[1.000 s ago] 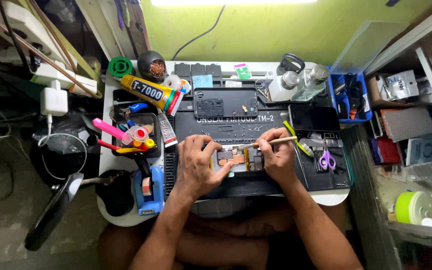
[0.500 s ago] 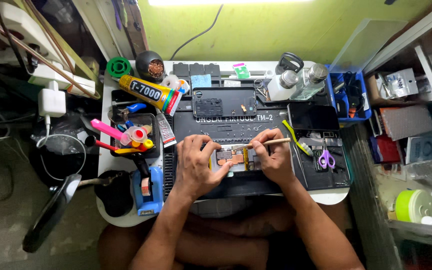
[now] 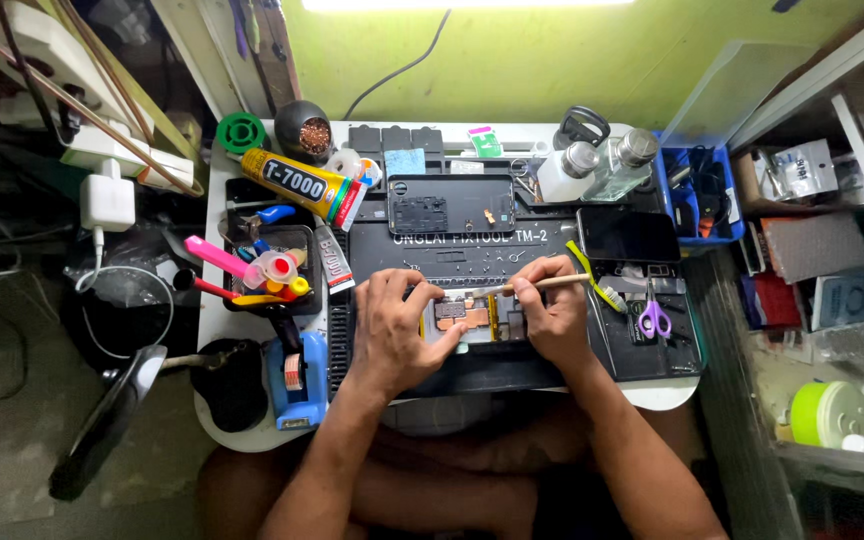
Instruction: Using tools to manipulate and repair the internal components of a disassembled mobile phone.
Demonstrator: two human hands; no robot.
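Almost nothing has shifted since the earlier frames: both hands remain over the opened phone (image 3: pixel 472 318), and only the thin wooden-handled tool (image 3: pixel 547 284) has tilted slightly. The left hand (image 3: pixel 399 333) presses flat on the phone's left end, fingers spread and curled over its near edge, pinning it to the dark work mat (image 3: pixel 472 250). The right hand (image 3: pixel 552 315) is closed in a pinch around the tool, whose tip meets the phone's right part and whose handle runs right toward the yellow-green toothbrush (image 3: pixel 592 278).

The phone lies in the near middle of the mat, close to the counter (image 3: pixel 242 425) front edge. Room is tight. Left of the left hand stands a black tray (image 3: pixel 277 265) of pens and a blue tape dispenser (image 3: pixel 297 385); right of the right hand lie purple scissors (image 3: pixel 654 318) and a dark phone (image 3: pixel 627 235). Far of the hands a black back cover (image 3: pixel 449 205) lies on the mat, with a yellow glue tube (image 3: pixel 302 185) at far left. Bare mat shows only between the hands and that cover.
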